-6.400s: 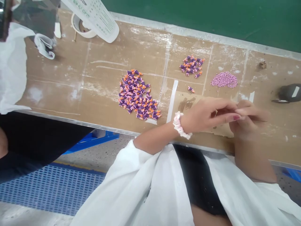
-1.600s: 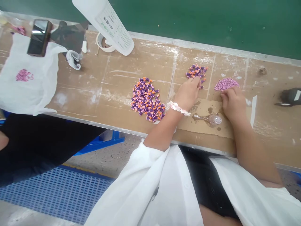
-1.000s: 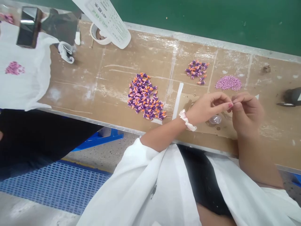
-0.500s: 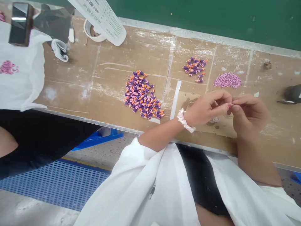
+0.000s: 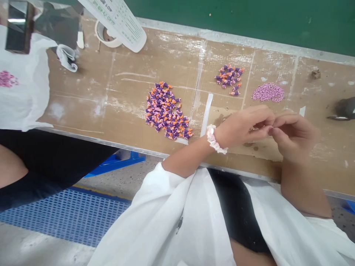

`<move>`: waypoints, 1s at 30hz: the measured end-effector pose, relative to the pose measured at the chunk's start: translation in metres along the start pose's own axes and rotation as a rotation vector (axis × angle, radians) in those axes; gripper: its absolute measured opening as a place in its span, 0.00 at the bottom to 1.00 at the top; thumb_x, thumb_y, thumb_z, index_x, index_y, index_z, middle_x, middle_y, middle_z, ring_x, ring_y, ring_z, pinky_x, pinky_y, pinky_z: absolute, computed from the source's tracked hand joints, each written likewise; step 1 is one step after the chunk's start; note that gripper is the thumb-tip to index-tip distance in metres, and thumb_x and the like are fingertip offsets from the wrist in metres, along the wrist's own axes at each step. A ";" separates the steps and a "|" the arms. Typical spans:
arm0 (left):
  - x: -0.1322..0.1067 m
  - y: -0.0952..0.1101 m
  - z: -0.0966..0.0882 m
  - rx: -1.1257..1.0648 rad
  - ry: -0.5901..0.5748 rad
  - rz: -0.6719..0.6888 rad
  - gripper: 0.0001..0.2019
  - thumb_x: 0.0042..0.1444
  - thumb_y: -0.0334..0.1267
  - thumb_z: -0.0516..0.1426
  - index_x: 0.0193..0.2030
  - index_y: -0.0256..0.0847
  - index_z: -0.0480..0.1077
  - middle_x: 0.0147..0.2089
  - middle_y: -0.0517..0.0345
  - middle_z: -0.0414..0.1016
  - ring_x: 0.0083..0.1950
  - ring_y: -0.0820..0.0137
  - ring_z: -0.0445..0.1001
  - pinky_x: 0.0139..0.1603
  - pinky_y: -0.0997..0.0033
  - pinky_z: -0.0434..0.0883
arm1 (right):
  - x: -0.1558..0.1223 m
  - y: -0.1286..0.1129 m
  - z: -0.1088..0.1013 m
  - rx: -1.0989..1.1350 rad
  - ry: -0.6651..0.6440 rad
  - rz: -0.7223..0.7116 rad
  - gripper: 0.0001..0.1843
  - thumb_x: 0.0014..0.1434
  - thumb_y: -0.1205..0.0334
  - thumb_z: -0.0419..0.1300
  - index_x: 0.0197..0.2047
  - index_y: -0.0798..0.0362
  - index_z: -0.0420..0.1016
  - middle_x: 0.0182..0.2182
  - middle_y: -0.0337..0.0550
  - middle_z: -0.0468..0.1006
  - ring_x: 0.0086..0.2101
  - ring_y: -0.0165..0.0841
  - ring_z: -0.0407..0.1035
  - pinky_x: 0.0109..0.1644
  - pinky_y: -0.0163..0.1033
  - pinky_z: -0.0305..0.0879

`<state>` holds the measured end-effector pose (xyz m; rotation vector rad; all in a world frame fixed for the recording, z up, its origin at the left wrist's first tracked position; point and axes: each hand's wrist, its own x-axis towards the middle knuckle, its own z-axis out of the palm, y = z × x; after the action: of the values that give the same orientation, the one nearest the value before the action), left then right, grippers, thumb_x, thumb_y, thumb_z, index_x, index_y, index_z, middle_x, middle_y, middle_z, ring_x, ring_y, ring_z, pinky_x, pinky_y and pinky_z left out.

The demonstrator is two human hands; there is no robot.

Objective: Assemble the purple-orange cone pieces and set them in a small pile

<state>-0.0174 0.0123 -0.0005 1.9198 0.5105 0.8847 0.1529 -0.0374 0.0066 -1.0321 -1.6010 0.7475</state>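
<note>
My left hand (image 5: 242,123), with a white scrunchie (image 5: 215,139) at its wrist, meets my right hand (image 5: 295,135) at the fingertips. Both are closed in a pinch; whatever sits between them is too small and covered to make out. Just beyond the hands lies a heap of tiny pink pieces (image 5: 267,92). A small group of purple and orange figures (image 5: 229,79) is up and to the left of it. Farther left spreads a larger pile of the same purple figures (image 5: 168,111). Beneath my hands is a brown sheet (image 5: 249,149) with dark stains.
Cardboard (image 5: 124,111) covers the table. A white strip (image 5: 206,112) lies left of my hands. At far left are a tape roll (image 5: 100,33), a printed white plastic bottle (image 5: 122,22), a white cloth (image 5: 30,99) and a dark block (image 5: 18,27). A black object (image 5: 346,108) stands at right.
My hands stay pinched together, with the fingertips turned slightly and the left wrist shifted a little left. A pinkish tip seen between the fingers before is now mostly covered.
</note>
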 end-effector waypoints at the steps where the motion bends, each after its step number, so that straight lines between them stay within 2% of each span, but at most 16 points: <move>1: 0.000 0.000 0.000 0.028 -0.011 0.004 0.07 0.61 0.36 0.49 0.33 0.40 0.64 0.34 0.56 0.70 0.35 0.75 0.69 0.36 0.74 0.68 | 0.000 0.000 -0.001 -0.005 -0.011 0.000 0.09 0.52 0.74 0.63 0.35 0.51 0.75 0.28 0.39 0.75 0.30 0.28 0.69 0.32 0.37 0.65; 9: 0.000 0.001 -0.001 0.113 -0.132 -0.049 0.10 0.64 0.37 0.47 0.35 0.38 0.67 0.34 0.56 0.70 0.36 0.75 0.70 0.37 0.73 0.68 | 0.001 -0.003 -0.002 -0.048 -0.047 0.008 0.05 0.54 0.70 0.62 0.31 0.50 0.73 0.26 0.38 0.73 0.29 0.30 0.68 0.32 0.39 0.64; 12: 0.001 0.002 -0.002 0.074 -0.122 0.010 0.11 0.65 0.36 0.47 0.36 0.37 0.67 0.35 0.55 0.71 0.38 0.75 0.70 0.39 0.74 0.67 | 0.001 -0.005 -0.003 -0.059 -0.048 0.014 0.05 0.54 0.70 0.62 0.30 0.50 0.72 0.25 0.38 0.73 0.29 0.30 0.67 0.32 0.39 0.63; 16: 0.003 -0.001 -0.007 0.054 -0.027 0.049 0.14 0.67 0.43 0.46 0.37 0.37 0.68 0.35 0.55 0.72 0.38 0.77 0.67 0.44 0.74 0.67 | 0.002 -0.004 -0.007 -0.015 0.018 0.016 0.04 0.53 0.68 0.63 0.30 0.50 0.72 0.24 0.38 0.71 0.26 0.30 0.66 0.29 0.39 0.60; 19: 0.005 -0.013 -0.017 0.211 0.159 -0.054 0.13 0.66 0.43 0.47 0.37 0.39 0.67 0.36 0.55 0.72 0.38 0.74 0.66 0.45 0.70 0.67 | 0.002 -0.003 -0.011 -0.017 0.037 0.021 0.04 0.53 0.67 0.64 0.29 0.50 0.73 0.23 0.38 0.70 0.25 0.30 0.65 0.28 0.40 0.59; 23: 0.005 -0.038 -0.035 0.510 0.336 -0.295 0.07 0.64 0.35 0.49 0.39 0.39 0.67 0.42 0.49 0.72 0.44 0.64 0.65 0.49 0.58 0.65 | 0.003 -0.007 -0.012 -0.058 0.031 0.015 0.03 0.52 0.67 0.64 0.29 0.50 0.73 0.23 0.39 0.71 0.26 0.30 0.65 0.29 0.40 0.59; 25: 0.004 -0.048 -0.041 0.563 0.357 -0.391 0.04 0.62 0.34 0.52 0.41 0.40 0.67 0.45 0.46 0.71 0.47 0.60 0.64 0.51 0.54 0.64 | 0.004 -0.011 -0.012 -0.063 0.002 0.020 0.04 0.52 0.69 0.63 0.29 0.51 0.73 0.23 0.39 0.71 0.26 0.30 0.65 0.29 0.40 0.59; 27: 0.005 -0.055 -0.043 0.610 0.330 -0.471 0.04 0.61 0.36 0.54 0.41 0.42 0.67 0.47 0.45 0.70 0.49 0.58 0.64 0.52 0.52 0.63 | 0.005 -0.013 -0.011 -0.064 -0.027 0.022 0.05 0.52 0.70 0.62 0.30 0.51 0.73 0.24 0.39 0.71 0.26 0.30 0.66 0.29 0.40 0.59; 30: 0.009 -0.060 -0.037 0.622 0.272 -0.467 0.05 0.60 0.37 0.56 0.42 0.42 0.69 0.47 0.47 0.70 0.51 0.58 0.64 0.53 0.54 0.64 | 0.005 -0.014 -0.011 -0.065 -0.049 0.007 0.06 0.52 0.71 0.62 0.30 0.51 0.73 0.24 0.38 0.71 0.26 0.30 0.66 0.29 0.39 0.59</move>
<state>-0.0391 0.0690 -0.0384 2.0805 1.4699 0.7245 0.1593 -0.0392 0.0243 -1.0743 -1.6739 0.7350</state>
